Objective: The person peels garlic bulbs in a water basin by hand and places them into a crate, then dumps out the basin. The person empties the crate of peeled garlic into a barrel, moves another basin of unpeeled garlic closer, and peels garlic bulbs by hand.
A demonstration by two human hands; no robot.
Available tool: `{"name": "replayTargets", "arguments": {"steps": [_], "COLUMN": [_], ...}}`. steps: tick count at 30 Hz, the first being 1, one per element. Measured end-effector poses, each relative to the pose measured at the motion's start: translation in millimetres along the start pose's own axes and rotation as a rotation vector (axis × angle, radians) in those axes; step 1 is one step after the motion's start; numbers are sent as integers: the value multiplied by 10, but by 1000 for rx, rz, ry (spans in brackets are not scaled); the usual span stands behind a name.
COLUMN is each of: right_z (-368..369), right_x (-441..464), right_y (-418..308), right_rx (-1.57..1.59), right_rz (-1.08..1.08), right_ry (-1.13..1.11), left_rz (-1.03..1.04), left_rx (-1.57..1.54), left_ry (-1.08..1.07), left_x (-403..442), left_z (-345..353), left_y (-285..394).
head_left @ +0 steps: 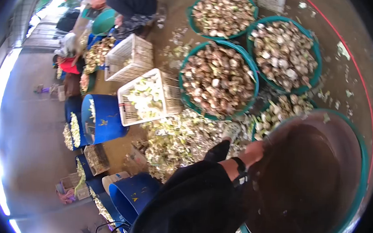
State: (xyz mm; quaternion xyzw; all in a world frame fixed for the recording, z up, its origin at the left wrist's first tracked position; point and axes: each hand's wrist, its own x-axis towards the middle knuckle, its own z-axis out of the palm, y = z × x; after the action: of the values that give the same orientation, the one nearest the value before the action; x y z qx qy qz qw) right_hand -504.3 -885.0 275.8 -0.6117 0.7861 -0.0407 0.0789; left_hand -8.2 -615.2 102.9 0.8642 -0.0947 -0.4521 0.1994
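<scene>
This is a produce-sorting workshop or packing shed: big green tubs [218,81] heaped with garlic-like bulbs, white plastic crates [130,59], blue barrels [108,117], pale trimmings [180,142] strewn over a bare brown floor [170,3], and other people [131,2] among the containers.

We have a large, round, wide-mouthed tub [348,149] with a green rim and a brown inside. Its mouth faces us, and the floor of it is a darker brown than the wall, which catches a soft sheen near the rim. It lies to the right of the garlic pile [176,137] in our view, its near side reaching lower than the pile. We grip it at the edge facing the pile. We cannot tell how far it tilts.
</scene>
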Motion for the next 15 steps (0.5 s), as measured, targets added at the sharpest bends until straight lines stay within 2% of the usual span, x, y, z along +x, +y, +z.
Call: {"name": "replayTargets", "arguments": {"steps": [2, 3, 5, 6, 8, 9, 11, 12, 13, 14, 15], "right_z": [199, 196, 229, 180, 91, 89, 95, 66, 120, 206, 318], "right_x": [361, 409, 568, 533, 110, -64, -400, -492, -887, -1369, -1643], "right_y": [302, 373, 383, 262, -360, -635, -1093, -1241, -1608, -1967, -2116], "right_rx": [-14, -26, -57, -66, -415, -409, -426, -360, -238, -124, -73], "right_rz": [-319, -318, -201, -218, -475, -505, -796, -809, -849, -883, -903], "right_ry": [-162, -146, -195, -185, 298, 306, 351, 352, 212, 72, -30], "left_rz": [-16, 1, 101, 98, 149, 134, -88, -160, -234, -442, -498], "left_rx": [8, 26, 95, 74, -110, -131, -680, -589, -496, -804, -796], "left_ry": [10, 6, 210, 212, 557, 575, 510, 597, 679, 574, 474], "left_x": [-93, -127, -245, -290, -277, -260, -255, -340, -483, -904, -1199], "left_z": [-125, -166, -144, -136, -161, -169, -251, -343, -486, -946, -1293], "left_y": [92, 107, 59, -12, -275, -511, -1067, -1353, -1652, -1573, -1730]}}
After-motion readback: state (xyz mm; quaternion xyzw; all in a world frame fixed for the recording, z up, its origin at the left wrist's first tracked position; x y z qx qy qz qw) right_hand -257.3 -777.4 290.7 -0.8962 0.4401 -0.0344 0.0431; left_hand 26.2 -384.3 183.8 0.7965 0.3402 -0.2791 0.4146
